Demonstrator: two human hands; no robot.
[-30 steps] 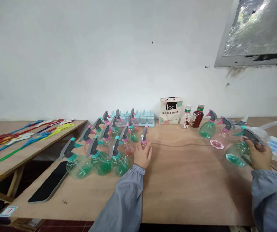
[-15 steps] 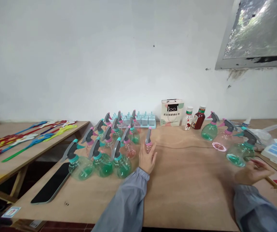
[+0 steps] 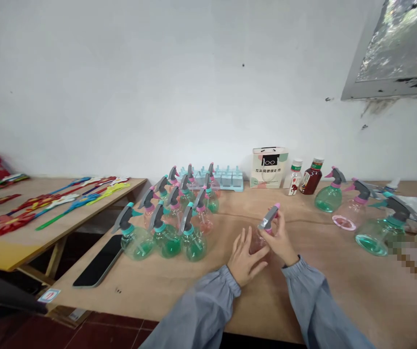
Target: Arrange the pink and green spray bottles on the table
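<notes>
In the head view, a spray bottle with a grey trigger head [image 3: 267, 219] and pink collar stands in front of me, its pinkish clear body largely behind my hands. My right hand [image 3: 283, 242] is closed around the neck and trigger area. Beside the body, on its left, my left hand [image 3: 245, 261] has its fingers spread; whether they touch it I cannot tell. Several similar spray bottles, some with green bases [image 3: 193, 245] and some pink [image 3: 204, 219], form rows to the left of my hands.
At right stand a green spray bottle [image 3: 329, 198], a pink one [image 3: 351, 213] and another green one [image 3: 375, 237]. A paper bag [image 3: 268, 177], two small bottles and a light-blue mould [image 3: 232, 182] line the wall. A phone [image 3: 97, 264] lies at left; colourful flower-like crafts [image 3: 54, 206] cover another table.
My right hand has come from the far right onto the spray bottle. The bottle has shifted right, away from the rows. My left hand has left its neck and spread its fingers.
</notes>
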